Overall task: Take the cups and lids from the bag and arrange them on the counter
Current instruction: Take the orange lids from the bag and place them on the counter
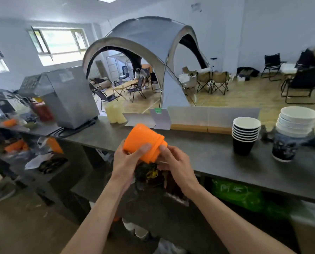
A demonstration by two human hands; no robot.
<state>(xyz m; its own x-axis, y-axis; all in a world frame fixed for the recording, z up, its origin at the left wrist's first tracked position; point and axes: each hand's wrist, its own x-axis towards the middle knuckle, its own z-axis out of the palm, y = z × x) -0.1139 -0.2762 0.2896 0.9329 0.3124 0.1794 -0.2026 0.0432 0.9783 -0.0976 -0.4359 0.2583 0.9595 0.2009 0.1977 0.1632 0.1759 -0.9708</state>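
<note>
Both hands are holding an orange stack of cups (143, 142) tilted above the near edge of the bench (198, 153): the left hand (129, 162) is wrapping its fingers around the body while the right hand (173, 160) is pinching the rim end, probably steadying it to separate or set down a cup. Beyond and right of the right hand, black paper cups (245, 132) and white bowls (297, 121) are standing stacked. Below it, a green bag (237, 195) is carrying writing too blurred to read.
</note>
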